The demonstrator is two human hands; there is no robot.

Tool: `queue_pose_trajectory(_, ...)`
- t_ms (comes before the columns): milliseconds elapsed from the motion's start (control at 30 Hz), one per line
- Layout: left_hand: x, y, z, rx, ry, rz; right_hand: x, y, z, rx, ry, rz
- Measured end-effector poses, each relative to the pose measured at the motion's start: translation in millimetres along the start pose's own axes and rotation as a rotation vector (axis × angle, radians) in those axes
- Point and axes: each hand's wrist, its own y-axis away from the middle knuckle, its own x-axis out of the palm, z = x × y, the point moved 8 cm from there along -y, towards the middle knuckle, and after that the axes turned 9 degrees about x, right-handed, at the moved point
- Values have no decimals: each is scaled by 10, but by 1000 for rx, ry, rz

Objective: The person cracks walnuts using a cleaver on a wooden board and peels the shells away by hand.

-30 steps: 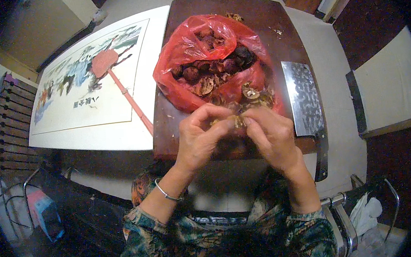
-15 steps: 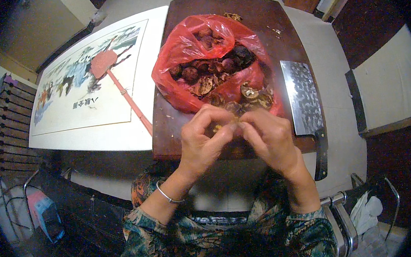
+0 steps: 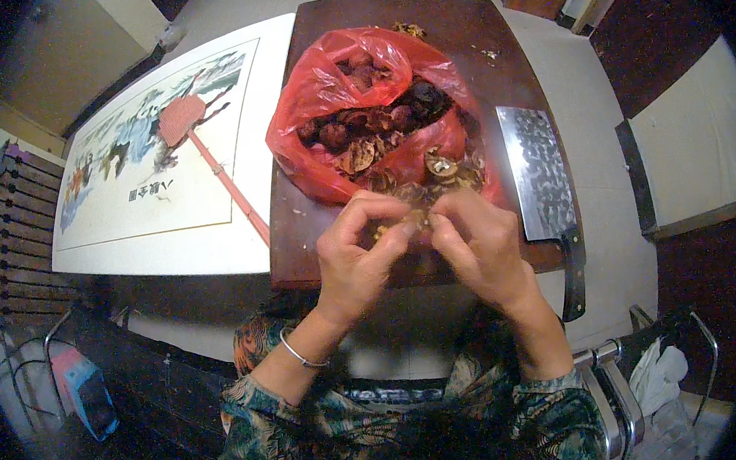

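At the near edge of the dark brown table, my left hand [image 3: 359, 252] and my right hand [image 3: 480, 243] meet with fingertips pinched. Between them is a small yellowish nut piece [image 3: 419, 218], likely walnut, partly hidden by the fingers. Just beyond lies an open red plastic bag [image 3: 302, 162] holding several dark, round walnuts [image 3: 335, 136]. Cracked brown shell pieces [image 3: 360, 155] rest in its opening. A broken shell with a pale inside [image 3: 442, 166] lies near my right fingers, among more fragments.
To the right a cleaver [image 3: 536, 169] lies on the table, its black handle pointing toward me past the edge. A white table [image 3: 253, 248] with a painted picture adjoins on the left, bearing a red fly swatter [image 3: 182, 119]. A metal-framed chair [image 3: 610, 392] stands at lower right.
My fingertips have drawn slightly apart, showing more of the yellowish piece between them. The whole view has shifted a little; bag and cleaver rest in the same places on the table.
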Motion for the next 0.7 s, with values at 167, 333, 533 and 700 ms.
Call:
queue_pose_trajectory(167, -43, -4, -5, -37, 25, 19, 24, -36, 41, 10, -110, 72)
queue_pose_trajectory(333, -21, 3, -1, -23, 48, 44, 56, -28, 29, 34, -133, 112)
queue_pose_trajectory(533, 2, -2, -7, 0, 47, 63, 59, -19, 7, 25, -109, 108)
queue_pose_trajectory(700, -29, 5, 54, -136, 78, 50, 21, -32, 4, 41, -64, 54)
